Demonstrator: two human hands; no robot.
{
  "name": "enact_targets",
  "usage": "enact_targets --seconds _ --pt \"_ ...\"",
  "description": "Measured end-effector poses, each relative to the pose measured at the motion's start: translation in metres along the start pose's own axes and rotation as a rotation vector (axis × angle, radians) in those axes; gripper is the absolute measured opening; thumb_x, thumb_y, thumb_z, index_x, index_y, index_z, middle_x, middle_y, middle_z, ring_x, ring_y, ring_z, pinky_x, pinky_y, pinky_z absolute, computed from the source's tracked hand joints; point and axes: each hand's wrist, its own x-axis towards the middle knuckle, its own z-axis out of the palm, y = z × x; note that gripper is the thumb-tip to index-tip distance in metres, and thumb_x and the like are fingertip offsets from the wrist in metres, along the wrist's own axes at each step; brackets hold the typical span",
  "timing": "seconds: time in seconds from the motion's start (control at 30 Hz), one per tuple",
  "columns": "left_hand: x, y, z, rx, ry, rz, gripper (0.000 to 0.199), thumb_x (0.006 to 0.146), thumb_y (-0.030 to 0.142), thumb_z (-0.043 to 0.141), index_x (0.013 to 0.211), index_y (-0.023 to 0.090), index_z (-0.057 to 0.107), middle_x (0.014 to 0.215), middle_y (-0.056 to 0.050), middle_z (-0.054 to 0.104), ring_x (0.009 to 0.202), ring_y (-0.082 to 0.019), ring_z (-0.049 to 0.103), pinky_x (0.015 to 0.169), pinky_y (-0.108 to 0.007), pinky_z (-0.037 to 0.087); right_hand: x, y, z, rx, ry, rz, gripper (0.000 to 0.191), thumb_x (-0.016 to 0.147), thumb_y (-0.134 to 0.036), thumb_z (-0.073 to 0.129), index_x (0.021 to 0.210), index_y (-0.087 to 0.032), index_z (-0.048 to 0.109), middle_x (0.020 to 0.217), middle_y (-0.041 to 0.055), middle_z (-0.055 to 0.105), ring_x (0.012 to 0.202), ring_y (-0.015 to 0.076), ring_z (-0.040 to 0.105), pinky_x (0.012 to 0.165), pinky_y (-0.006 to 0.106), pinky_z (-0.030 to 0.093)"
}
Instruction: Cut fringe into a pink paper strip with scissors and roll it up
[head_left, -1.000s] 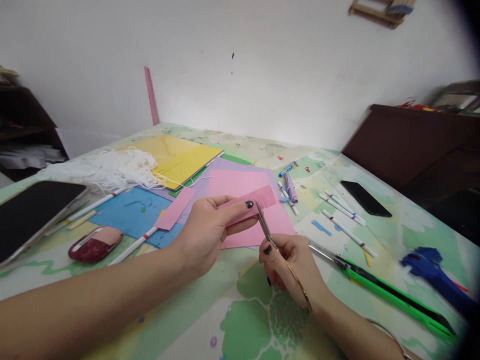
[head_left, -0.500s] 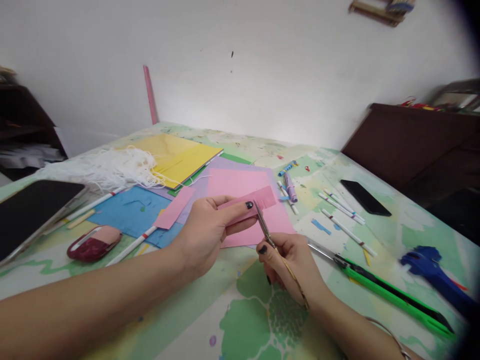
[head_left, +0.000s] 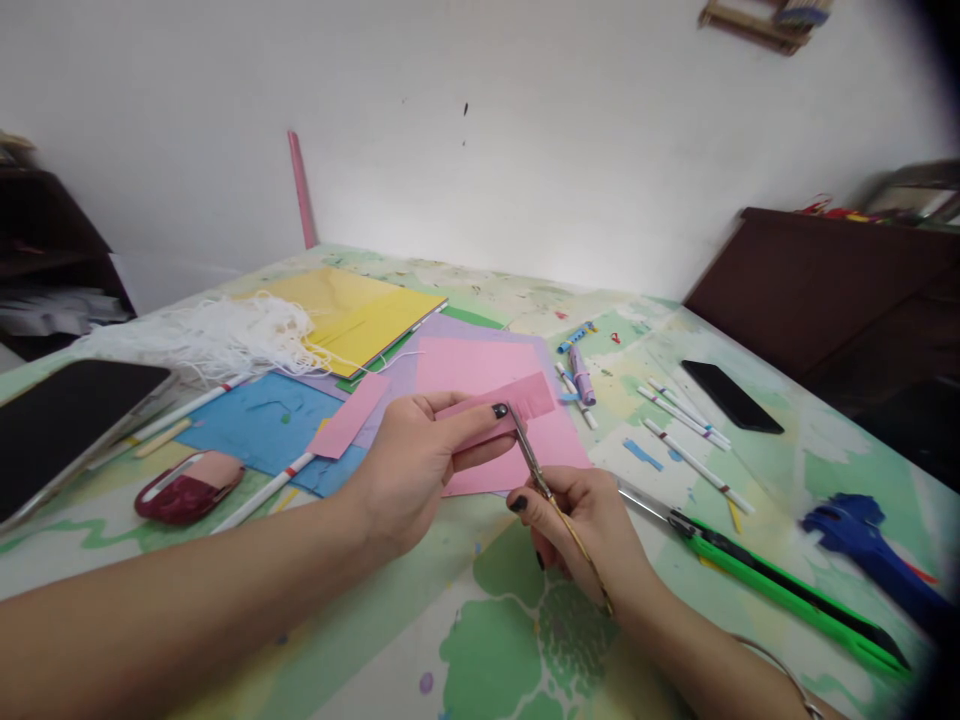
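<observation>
A slit pink paper strip [head_left: 537,394] tilts mid-frame, your left hand [head_left: 416,462] pinching it, your right hand [head_left: 592,528] gripping gold-handled metal scissors [head_left: 528,453].

Apparently a room in a home: a green-patterned table [head_left: 360,630], a dark cabinet [head_left: 817,290] to its right, a shelf [head_left: 45,250] of papers [head_left: 56,315] to its left, a white wall [head_left: 540,170] behind it.

Pale wall [head_left: 570,160] behind; dark shelf [head_left: 64,225] left, brown cabinet [head_left: 795,290] right.

The patterned table [head_left: 390,640] carries a black phone [head_left: 731,396] and green cutter [head_left: 795,592].
</observation>
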Motion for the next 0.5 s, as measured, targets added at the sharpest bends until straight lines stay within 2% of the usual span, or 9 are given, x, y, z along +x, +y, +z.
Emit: enact_targets --seconds 0.3,0.5 --pt "0.0007 -0.0015 -0.0003 -0.016 -0.005 0.005 0.008 0.072 0.015 0.072 0.074 0.008 0.067 0.081 -0.007 0.072 0.081 -0.015 0.068 0.081 -0.025 0.055 0.0011 -0.0005 0.0006 0.002 0.016 0.011 0.046 0.066 -0.053 0.068 0.048 -0.018 0.046 0.033 -0.0040 0.042 0.030 0.0058 0.033 0.033 0.019 0.024" --pt "0.0015 -0.0004 0.0001 -0.013 0.009 0.009 0.007 0.072 0.014 0.071 0.073 0.008 0.067 0.080 -0.007 0.072 0.080 -0.015 0.068 0.080 -0.026 0.056 -0.0005 0.0017 0.0008 0.002 -0.007 -0.018 0.046 0.074 -0.056 0.058 0.052 -0.018 0.045 0.035 -0.0044 0.041 0.030 0.0057 0.032 0.032 0.019 0.024"
